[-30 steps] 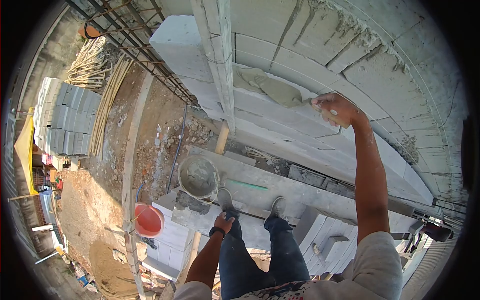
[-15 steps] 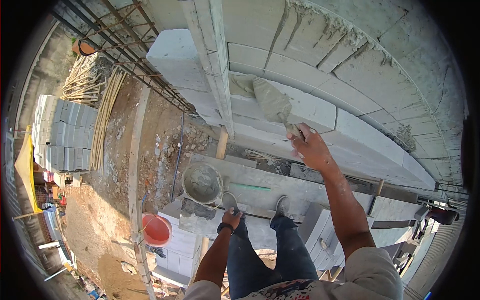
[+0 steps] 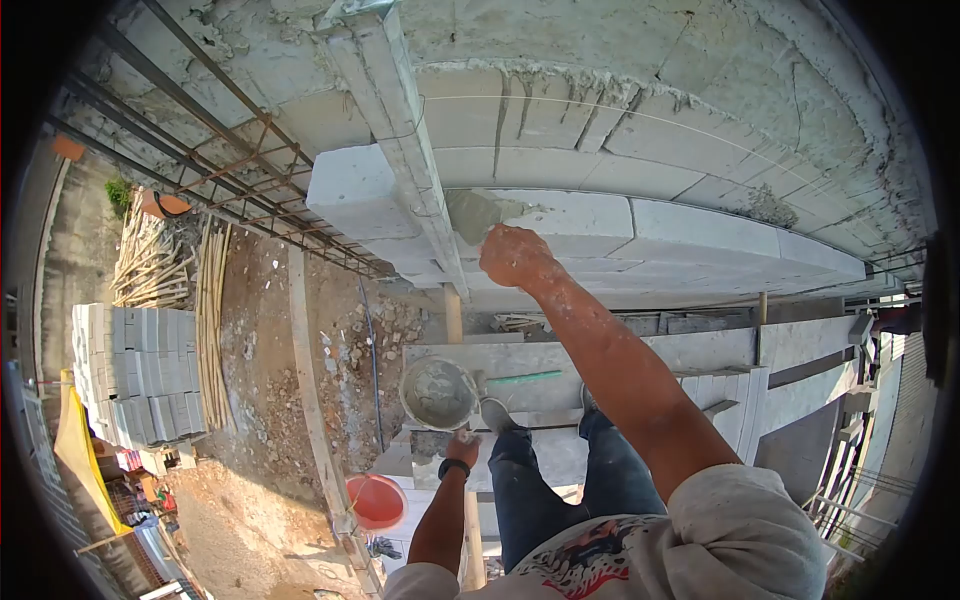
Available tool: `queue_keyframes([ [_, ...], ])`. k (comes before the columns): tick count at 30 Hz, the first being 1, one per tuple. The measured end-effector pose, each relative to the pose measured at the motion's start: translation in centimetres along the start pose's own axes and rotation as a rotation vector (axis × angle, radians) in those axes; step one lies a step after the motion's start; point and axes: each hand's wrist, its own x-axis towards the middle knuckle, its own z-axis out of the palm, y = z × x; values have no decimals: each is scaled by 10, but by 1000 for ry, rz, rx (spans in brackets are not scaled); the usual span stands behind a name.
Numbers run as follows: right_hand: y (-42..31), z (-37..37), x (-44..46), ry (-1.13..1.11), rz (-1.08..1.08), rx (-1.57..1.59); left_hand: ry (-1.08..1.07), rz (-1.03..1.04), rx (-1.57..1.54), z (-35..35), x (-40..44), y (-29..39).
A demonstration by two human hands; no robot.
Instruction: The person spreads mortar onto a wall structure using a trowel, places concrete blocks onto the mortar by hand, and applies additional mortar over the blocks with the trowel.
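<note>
My right hand (image 3: 515,258) is closed around the handle of a trowel, which the fist mostly hides. The grey, mortar-coated trowel blade (image 3: 472,213) lies at the top of a white block course (image 3: 580,213), just right of an upright wooden post (image 3: 398,125). Wet mortar (image 3: 512,209) shows on the block beside the blade. My left hand (image 3: 462,448) hangs low, fingers loosely bent and apart, with nothing visible in it. It is just below a bucket of mortar (image 3: 440,392) standing on the planks.
My feet are on a plank platform (image 3: 660,352), where a green strip (image 3: 525,377) lies. A string (image 3: 600,104) runs along the wall. Steel rebar (image 3: 230,130) slants at upper left. Below are a red tub (image 3: 376,502), stacked blocks (image 3: 140,370) and bamboo poles (image 3: 213,325).
My right hand and the trowel have moved left along the block course towards the post. The view has shifted, and my left hand stays low near the bucket.
</note>
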Motion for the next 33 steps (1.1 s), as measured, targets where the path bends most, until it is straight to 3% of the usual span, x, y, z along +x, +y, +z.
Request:
queue_keyframes([
  [6,4,-3,-29,7,127,15,16,-79,-11,-73,4,-10],
  [11,39,21,-50,84,232,29,36,-88,-191,-69,34,-28],
  [17,68,20,-91,204,337,119,-41,45,37,-87,19,60],
  [20,95,38,-94,267,355,195,-70,9,-295,-52,44,38],
  [23,111,44,-103,324,359,357,-65,35,-149,-62,36,58],
  [26,172,130,-83,515,98,327,-74,13,-134,-80,23,74],
  [28,178,160,-100,513,39,439,-57,-4,-112,-83,23,63],
  [33,115,134,-164,300,308,775,-31,-27,-30,-104,23,35],
])
